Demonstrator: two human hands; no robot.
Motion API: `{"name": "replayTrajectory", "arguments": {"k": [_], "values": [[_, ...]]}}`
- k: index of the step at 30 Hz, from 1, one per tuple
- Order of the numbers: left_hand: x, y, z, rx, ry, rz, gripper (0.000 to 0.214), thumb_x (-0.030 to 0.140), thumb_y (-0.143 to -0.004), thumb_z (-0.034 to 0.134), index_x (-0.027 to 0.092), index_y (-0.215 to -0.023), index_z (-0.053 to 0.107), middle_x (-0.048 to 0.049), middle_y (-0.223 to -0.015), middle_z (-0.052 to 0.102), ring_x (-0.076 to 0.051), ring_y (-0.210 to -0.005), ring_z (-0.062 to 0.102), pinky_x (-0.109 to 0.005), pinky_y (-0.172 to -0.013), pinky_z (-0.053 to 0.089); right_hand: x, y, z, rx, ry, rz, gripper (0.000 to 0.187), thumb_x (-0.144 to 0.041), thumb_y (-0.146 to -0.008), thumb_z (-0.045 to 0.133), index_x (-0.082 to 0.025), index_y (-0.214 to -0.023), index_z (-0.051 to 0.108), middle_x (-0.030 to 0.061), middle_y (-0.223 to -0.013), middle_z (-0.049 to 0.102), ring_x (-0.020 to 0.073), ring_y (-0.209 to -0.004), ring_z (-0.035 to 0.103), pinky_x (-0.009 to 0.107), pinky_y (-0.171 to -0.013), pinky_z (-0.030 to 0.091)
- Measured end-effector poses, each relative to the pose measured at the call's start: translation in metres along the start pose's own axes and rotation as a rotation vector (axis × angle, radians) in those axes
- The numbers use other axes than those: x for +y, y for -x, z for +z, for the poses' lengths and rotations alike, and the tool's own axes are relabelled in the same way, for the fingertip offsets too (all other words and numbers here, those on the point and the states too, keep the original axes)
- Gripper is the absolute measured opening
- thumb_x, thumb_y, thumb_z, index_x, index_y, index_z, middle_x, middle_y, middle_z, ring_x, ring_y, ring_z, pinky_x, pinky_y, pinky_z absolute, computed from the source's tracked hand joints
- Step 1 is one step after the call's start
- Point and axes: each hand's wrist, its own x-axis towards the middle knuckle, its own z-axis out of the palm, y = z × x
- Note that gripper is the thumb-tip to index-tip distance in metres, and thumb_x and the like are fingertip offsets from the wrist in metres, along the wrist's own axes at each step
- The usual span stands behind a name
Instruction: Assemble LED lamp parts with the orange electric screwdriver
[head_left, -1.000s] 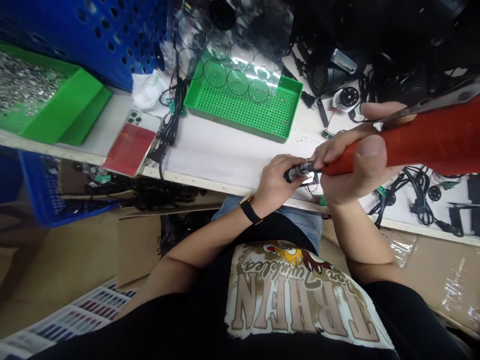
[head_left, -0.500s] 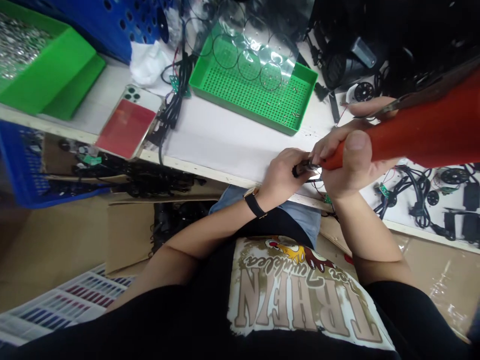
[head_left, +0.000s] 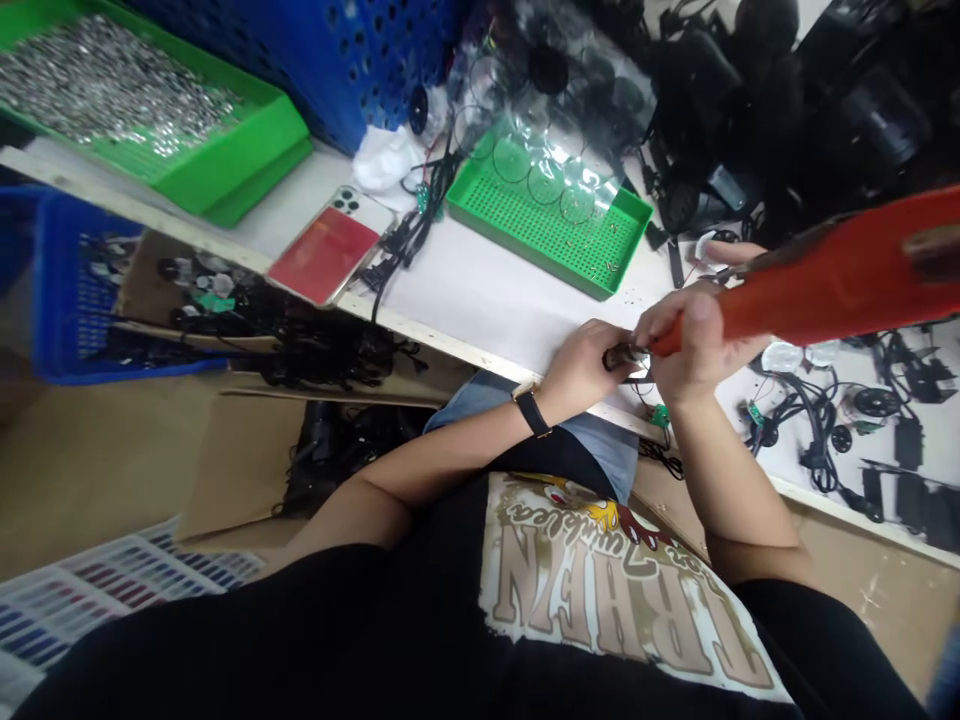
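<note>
My right hand is wrapped round the front end of a red power tool, which looks like an electric screwdriver. Its body rises toward the right edge of the view, and its nose points at my left hand. My left hand closes on a small dark part at the bench's front edge. The tool's nose meets this part or sits very close to it; a bright spot shows there. Thin wires and a small green circuit board hang just below. My fingers hide most of the part.
A green perforated tray holds small screws under clear plastic packaging. Leftward lie black cables, a phone and a green bin of metal pieces. Cabled parts lie right; black housings are piled behind.
The view has shifted, so the bench items appear farther right and lower. The red tool's rear now sits lower in view. Both hands keep their grip close together.
</note>
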Motion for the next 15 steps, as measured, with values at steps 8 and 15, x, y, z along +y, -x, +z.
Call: {"name": "replayTrajectory", "arguments": {"k": [8,15], "values": [[0.0002,0.0010,-0.0002,0.038,0.114,0.037,0.032,0.004,-0.075,0.083,0.017,-0.103,0.074,-0.0024,-0.094,0.076,-0.017,-0.090,0.068,-0.030,-0.082,0.052,-0.0078,0.0075,0.0021,0.123,0.027,-0.136,0.031,-0.056,-0.085,0.068,-0.036,-0.107,0.060,-0.0089,-0.049,0.043,0.0159,-0.032,0.044,0.033,-0.037,0.043],[0.0015,0.0007,-0.0017,-0.002,0.084,-0.003,0.024,0.008,-0.079,0.083,0.018,-0.099,0.073,-0.0032,-0.094,0.076,-0.018,-0.093,0.068,-0.031,-0.083,0.051,-0.0047,0.0070,0.0028,0.073,-0.073,-0.166,0.026,-0.050,-0.085,0.073,-0.031,-0.099,0.060,-0.0108,-0.048,0.048,0.0108,-0.030,0.036,0.026,-0.033,0.035]]}}
